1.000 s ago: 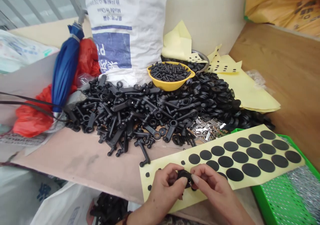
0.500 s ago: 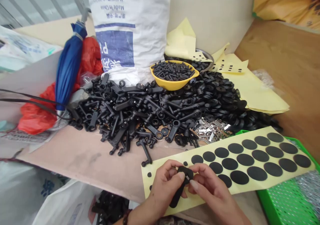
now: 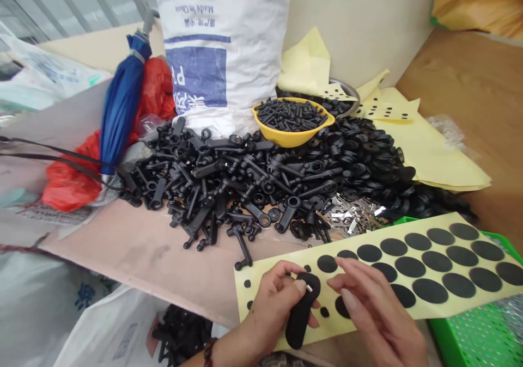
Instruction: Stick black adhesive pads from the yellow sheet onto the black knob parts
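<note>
My left hand (image 3: 272, 296) is closed round a black plastic crank handle (image 3: 300, 312), its round end up under the thumb. A small shiny metal piece (image 3: 309, 288) shows in that round end. Just to the right, my right hand (image 3: 373, 307) is apart from the handle, fingers stretched and spread, with nothing visible in them. Beneath both hands lies a yellow backing sheet (image 3: 412, 247) with rows of round black stickers (image 3: 430, 291) and a few smaller black dots along its left part.
Behind the sheet spreads a heap of black crank handles (image 3: 220, 176). Metal clips (image 3: 353, 214) lie beside it. A yellow bowl (image 3: 292, 137) holds black ribbed parts. A white sack (image 3: 253, 46), a blue umbrella (image 3: 122, 100) and a green basket (image 3: 469, 334) stand around.
My right hand has let go of the handle and moved right, its fingers opening. The handle, still in my left hand, now shows more of its face. The view has shifted slightly.
</note>
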The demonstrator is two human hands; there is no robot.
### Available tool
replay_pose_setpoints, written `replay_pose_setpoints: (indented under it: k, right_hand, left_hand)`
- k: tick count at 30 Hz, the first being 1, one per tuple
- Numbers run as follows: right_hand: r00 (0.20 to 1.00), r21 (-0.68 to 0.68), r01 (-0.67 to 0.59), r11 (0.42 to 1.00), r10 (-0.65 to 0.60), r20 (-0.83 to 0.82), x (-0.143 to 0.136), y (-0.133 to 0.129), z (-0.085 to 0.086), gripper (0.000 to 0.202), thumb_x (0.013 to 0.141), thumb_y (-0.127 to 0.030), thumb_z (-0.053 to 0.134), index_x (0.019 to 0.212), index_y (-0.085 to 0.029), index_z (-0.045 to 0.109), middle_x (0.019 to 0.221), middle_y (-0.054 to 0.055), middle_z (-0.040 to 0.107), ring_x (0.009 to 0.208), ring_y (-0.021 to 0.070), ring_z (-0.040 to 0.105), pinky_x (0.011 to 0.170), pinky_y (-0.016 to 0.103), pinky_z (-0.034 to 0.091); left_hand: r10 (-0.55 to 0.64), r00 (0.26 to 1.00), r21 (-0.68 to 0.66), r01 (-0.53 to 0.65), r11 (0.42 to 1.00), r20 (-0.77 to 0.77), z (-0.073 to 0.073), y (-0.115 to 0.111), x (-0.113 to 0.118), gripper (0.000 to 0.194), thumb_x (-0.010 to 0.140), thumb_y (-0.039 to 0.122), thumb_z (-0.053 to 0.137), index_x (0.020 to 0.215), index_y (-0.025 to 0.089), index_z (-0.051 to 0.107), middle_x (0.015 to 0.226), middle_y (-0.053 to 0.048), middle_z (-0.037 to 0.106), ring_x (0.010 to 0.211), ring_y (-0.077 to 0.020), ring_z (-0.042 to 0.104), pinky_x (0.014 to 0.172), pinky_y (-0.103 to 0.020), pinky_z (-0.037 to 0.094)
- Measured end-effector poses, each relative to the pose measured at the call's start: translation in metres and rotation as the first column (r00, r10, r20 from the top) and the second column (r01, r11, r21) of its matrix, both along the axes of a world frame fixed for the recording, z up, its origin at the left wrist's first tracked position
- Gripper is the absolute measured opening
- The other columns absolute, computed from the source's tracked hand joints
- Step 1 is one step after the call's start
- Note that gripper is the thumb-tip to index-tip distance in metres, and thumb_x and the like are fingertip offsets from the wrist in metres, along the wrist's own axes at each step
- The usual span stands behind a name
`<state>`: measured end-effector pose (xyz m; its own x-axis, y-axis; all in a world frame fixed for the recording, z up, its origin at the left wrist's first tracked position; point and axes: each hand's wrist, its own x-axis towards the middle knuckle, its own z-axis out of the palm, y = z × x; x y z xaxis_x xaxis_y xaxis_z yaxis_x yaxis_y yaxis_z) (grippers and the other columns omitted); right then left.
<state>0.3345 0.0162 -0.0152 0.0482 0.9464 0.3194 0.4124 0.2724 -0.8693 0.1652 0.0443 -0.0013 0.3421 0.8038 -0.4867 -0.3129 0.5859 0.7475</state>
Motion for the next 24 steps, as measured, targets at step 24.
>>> replay_pose_setpoints:
  k: [24]
  right_hand:
    - [0.919,-0.505,-0.269,0.82,0.062,-0.389,0.002,0.004,-0.02,0.042,0.092,-0.052,0.046,0.116,-0.026,0.07,0.127,0.009,0.066,0.12,0.0291,0.058,0.104,0.044,0.044]
  left_hand:
    - [0.006,0.997,0.071,-0.011,0.997,0.077,0.006,-0.003,0.001,0.045,0.069,0.046,0.076,0.098,0.014,0.063,0.074,-0.004,0.065,0.061,-0.0124,0.057,0.054,-0.021,0.044]
